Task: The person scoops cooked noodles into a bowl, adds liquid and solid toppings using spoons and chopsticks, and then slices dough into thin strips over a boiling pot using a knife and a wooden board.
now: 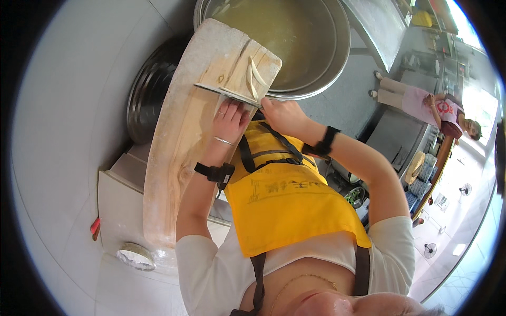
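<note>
My right hand (284,115) grips the handle of a kitchen knife (228,94), whose blade is seen nearly edge-on across a thick wooden board (174,158). Against the near side of the blade, my left hand (232,117) rests on the board with fingers bent and close together; what lies under the fingers is mostly hidden. Beyond the blade lie pale strips (257,73), apparently dough, near the board's right edge. Past that end of the board stands a large metal pot (336,47) of cloudy yellowish liquid, with a few pale pieces near its far left side.
A round, shiny metal vessel (144,98) sits left of the board. Below are a round container of white powder (136,256) and a red-handled item (95,227). A person (423,103) stands at right, near a metal counter (399,136) and stacked bowls (421,185).
</note>
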Demonstrator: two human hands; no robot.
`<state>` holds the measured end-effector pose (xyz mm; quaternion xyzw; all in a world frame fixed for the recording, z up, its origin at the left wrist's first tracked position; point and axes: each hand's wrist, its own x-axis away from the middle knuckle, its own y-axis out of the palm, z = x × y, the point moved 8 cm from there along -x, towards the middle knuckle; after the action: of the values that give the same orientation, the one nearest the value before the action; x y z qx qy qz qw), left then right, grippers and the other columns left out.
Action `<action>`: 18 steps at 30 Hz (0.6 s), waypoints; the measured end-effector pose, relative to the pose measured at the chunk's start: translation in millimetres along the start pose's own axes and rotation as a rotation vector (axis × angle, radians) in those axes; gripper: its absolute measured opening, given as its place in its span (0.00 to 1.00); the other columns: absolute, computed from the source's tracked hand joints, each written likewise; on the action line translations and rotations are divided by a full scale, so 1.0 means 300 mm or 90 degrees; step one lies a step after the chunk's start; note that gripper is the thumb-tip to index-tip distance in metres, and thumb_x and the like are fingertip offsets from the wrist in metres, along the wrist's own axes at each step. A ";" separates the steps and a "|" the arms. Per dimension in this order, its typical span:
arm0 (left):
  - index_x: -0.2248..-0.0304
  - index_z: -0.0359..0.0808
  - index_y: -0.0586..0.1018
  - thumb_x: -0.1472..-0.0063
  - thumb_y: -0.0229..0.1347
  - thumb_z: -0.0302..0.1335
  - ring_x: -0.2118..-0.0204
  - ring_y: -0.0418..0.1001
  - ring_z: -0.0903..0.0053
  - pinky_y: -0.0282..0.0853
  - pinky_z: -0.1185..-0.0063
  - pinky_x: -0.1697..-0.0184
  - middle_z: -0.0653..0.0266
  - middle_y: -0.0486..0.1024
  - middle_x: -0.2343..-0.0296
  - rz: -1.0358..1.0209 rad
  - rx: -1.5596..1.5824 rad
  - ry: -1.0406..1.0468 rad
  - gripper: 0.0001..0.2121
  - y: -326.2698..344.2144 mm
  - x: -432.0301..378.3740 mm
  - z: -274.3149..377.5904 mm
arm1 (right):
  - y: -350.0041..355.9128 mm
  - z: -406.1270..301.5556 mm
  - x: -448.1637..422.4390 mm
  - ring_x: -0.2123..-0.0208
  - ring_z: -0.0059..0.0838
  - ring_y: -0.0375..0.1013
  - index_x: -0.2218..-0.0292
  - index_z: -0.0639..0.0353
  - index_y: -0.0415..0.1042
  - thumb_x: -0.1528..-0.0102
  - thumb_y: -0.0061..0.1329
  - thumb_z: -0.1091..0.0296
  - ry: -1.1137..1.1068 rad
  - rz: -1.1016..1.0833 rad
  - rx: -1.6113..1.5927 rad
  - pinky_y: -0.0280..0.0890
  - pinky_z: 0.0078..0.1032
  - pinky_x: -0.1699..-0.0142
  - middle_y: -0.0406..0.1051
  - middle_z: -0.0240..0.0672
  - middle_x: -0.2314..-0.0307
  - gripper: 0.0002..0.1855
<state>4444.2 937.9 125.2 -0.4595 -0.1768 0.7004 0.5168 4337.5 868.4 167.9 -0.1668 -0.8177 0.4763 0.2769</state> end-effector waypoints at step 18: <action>0.67 0.33 0.76 0.53 0.58 0.26 0.59 0.69 0.63 0.68 0.71 0.55 0.58 0.72 0.63 0.003 -0.012 0.010 0.12 -0.038 -0.048 0.015 | -0.080 0.057 -0.067 0.83 0.46 0.70 0.69 0.60 0.62 0.49 0.44 0.66 0.016 0.066 -0.035 0.64 0.39 0.78 0.67 0.40 0.86 0.08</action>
<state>4447.5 930.8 142.4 -0.4704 -0.1783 0.6960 0.5124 4342.9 834.0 176.2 -0.2223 -0.8171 0.4653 0.2576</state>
